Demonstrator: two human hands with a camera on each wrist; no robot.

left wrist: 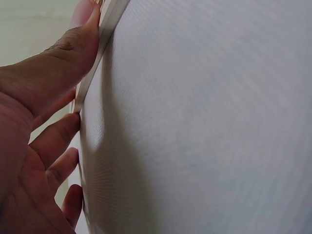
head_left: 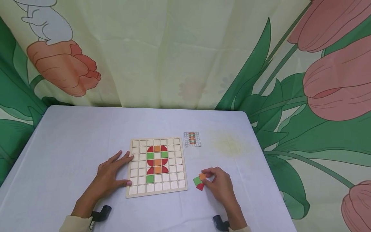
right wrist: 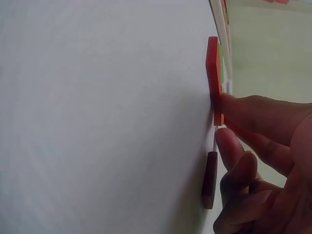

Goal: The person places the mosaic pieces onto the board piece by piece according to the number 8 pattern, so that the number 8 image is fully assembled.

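Note:
A square wooden grid board lies on the table, with red, orange and green tiles set in its middle columns. My left hand is spread at the board's left side, thumb and fingertips touching its edge. Right of the board, my right hand pinches an orange square tile between thumb and forefinger. Close against it lie a green square tile and a red tile with a curved side. In the right wrist view, another dark red tile lies beneath my curled fingers.
A small pattern card with a matching grid lies past the board's upper right corner. White cloth covers the table. A printed curtain with tulips and leaves hangs behind and beside it.

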